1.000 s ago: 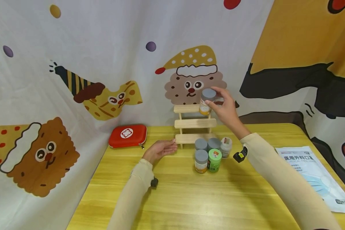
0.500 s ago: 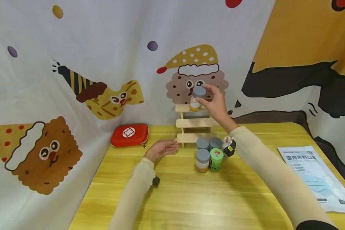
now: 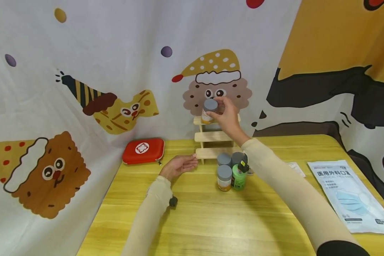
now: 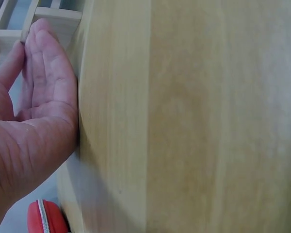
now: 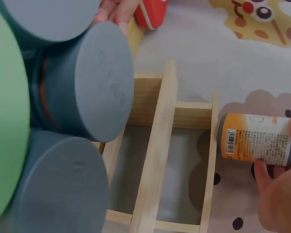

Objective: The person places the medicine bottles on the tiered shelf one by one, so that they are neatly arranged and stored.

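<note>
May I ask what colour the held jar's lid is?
The lid is bluish grey, seen best in the head view.

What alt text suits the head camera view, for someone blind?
A person's right hand holds a gray-lidded jar at the top of a wooden rack, while the left hand touches its lowest shelf. More jars stand in front, with a red case to the left and a face-mask packet to the right.

A white cloth [image 3: 124, 46] printed with cartoon figures [image 3: 112, 117] hangs behind a yellow wood-grain table [image 3: 192, 224].
</note>
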`<move>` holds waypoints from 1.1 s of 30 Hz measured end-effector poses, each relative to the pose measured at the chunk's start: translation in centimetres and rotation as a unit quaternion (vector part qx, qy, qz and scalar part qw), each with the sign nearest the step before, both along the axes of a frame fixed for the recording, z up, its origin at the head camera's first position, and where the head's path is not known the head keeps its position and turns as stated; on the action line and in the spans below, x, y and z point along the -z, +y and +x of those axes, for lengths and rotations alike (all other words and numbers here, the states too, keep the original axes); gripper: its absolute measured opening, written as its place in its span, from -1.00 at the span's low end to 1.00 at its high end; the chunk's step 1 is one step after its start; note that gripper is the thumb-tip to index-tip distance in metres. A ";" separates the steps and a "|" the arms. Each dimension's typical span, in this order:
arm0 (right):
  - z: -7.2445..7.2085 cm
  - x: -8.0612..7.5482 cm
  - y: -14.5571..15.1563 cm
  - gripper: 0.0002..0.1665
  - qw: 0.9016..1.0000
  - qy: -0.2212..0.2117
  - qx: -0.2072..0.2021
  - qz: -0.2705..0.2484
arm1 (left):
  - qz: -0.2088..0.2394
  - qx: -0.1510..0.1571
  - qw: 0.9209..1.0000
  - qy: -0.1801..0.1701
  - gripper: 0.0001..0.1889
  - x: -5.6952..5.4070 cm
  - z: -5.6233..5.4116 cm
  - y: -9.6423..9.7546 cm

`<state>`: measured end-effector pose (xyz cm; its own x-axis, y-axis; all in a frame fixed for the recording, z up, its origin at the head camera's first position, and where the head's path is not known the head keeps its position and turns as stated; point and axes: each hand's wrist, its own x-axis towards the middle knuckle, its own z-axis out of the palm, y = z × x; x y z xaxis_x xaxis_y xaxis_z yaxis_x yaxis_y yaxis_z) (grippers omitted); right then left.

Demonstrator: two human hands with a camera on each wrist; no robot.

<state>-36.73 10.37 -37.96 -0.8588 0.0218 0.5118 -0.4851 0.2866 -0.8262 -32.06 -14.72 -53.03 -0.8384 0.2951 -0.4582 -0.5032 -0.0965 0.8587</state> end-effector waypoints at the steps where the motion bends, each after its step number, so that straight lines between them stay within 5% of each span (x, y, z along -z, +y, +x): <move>1: -0.1 0.0 -0.1 -0.29 1.000 0.002 0.001 0.006 | 0.001 0.000 1.000 0.000 -0.79 0.0 0.0 0.0; 15: -1.2 -1.0 -1.9 -0.28 0.994 -0.053 0.023 0.095 | 0.005 0.001 1.000 0.007 -0.75 -0.6 0.7 -0.1; 33: -1.8 -1.1 -3.3 -0.32 0.985 -0.050 0.082 0.141 | 0.013 -0.005 1.000 0.003 -0.74 0.1 0.1 -0.2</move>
<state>-38.57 7.10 -36.90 -0.9018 0.0334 0.4309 -0.3338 0.5794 -0.7435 -31.94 -14.93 -53.14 -0.8438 0.2989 -0.4456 -0.4975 -0.1246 0.8585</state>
